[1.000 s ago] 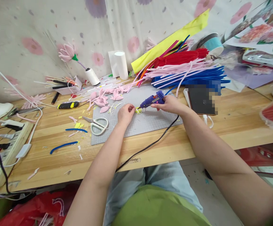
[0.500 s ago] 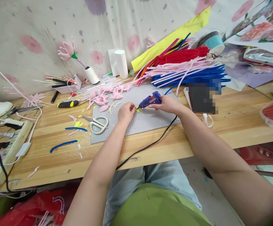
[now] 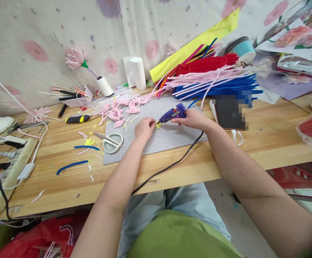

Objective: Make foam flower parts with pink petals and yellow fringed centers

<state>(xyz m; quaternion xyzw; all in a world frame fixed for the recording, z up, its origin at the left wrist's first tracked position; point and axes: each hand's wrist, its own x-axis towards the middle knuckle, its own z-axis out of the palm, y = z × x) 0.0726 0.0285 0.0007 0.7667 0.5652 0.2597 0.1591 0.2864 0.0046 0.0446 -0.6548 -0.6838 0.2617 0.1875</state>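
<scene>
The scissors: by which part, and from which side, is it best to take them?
Probably by the handles of the scissors, coming from the near right: the pale loops lie on the mat, turned that way, while the blades point away and left, past the mat's edge.

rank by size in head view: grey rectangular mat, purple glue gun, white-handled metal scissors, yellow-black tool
Grey rectangular mat
Purple glue gun, white-handled metal scissors: too alike to rank
Yellow-black tool

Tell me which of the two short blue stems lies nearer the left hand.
The back blue stem, ending just beside the scissors. The front blue stem lies farther from the left hand, closer to the near edge of the table.
</scene>
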